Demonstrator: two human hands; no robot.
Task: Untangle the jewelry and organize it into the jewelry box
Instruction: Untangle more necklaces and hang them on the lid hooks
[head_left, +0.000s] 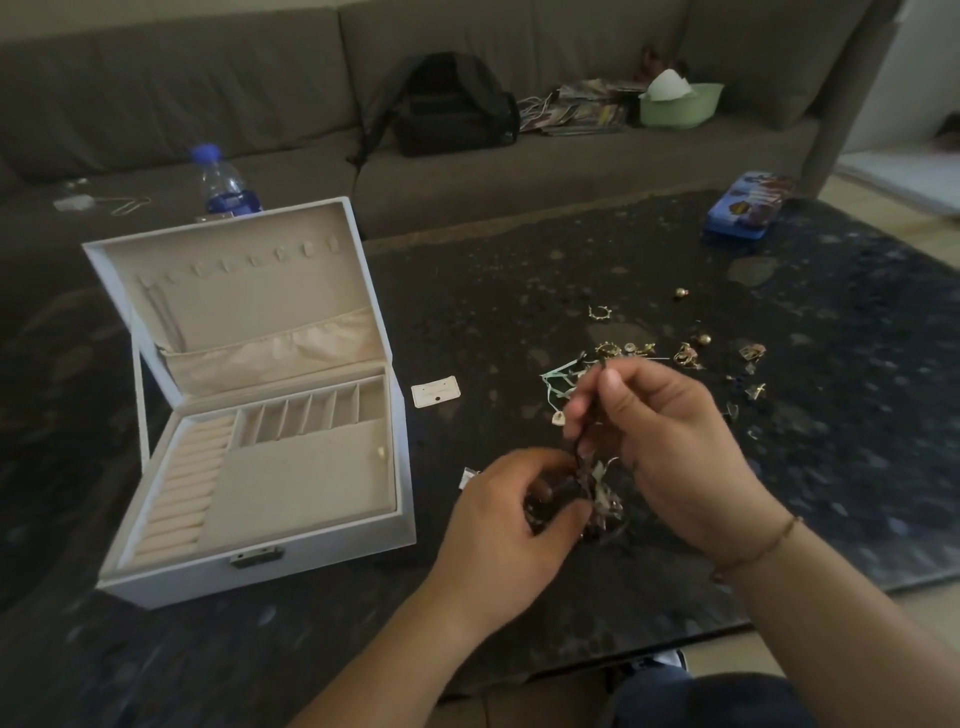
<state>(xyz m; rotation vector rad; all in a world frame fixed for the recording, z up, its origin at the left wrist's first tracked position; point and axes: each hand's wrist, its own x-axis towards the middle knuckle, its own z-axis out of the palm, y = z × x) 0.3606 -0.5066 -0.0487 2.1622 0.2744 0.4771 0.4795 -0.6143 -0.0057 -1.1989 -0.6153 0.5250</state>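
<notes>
A tangled jewelry clump (592, 493) is pinched above the dark desk (519, 280) by the left hand (511, 525) and right hand (670, 447). The open jewelry box (249, 410) is seen at nine o'clock, loose earrings (685, 353) at one o'clock, and a water bottle (223, 182) behind the box.

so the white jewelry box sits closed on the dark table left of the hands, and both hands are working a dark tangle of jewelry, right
Not quite. The head view shows the white jewelry box open, its lid raised, on the dark table left of the hands. The left hand and right hand do grip the dark tangle of jewelry.
</notes>
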